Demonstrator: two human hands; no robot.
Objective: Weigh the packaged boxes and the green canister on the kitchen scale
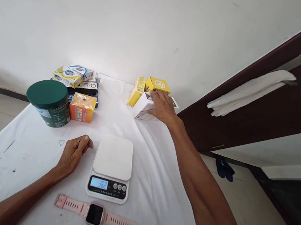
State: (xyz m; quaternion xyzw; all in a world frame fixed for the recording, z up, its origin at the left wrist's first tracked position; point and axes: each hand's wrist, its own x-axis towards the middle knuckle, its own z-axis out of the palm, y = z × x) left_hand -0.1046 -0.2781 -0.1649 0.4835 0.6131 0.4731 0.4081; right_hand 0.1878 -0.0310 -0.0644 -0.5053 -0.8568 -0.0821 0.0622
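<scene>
My right hand [163,107] reaches to the back of the table and grips a white box [142,106], its fingers over the top and thumb at the near side. Touching or close behind it are a yellow box [158,85] with a white logo and a narrow upright yellow box [136,91]. My left hand [74,153] rests loosely fisted on the cloth, with nothing visible in it. Just right of that hand lies a white kitchen scale [114,158], its lit display reading 362. A pink-strapped smartwatch [94,214] lies flat in front of the scale.
At the back left are a green lidded tub [49,102], an orange box [82,108] and a stack of boxes with a yellow soap box [67,76] on top. A white cloth [251,92] hangs on the dark door's handle. Dark blue slippers [224,170] lie on the floor.
</scene>
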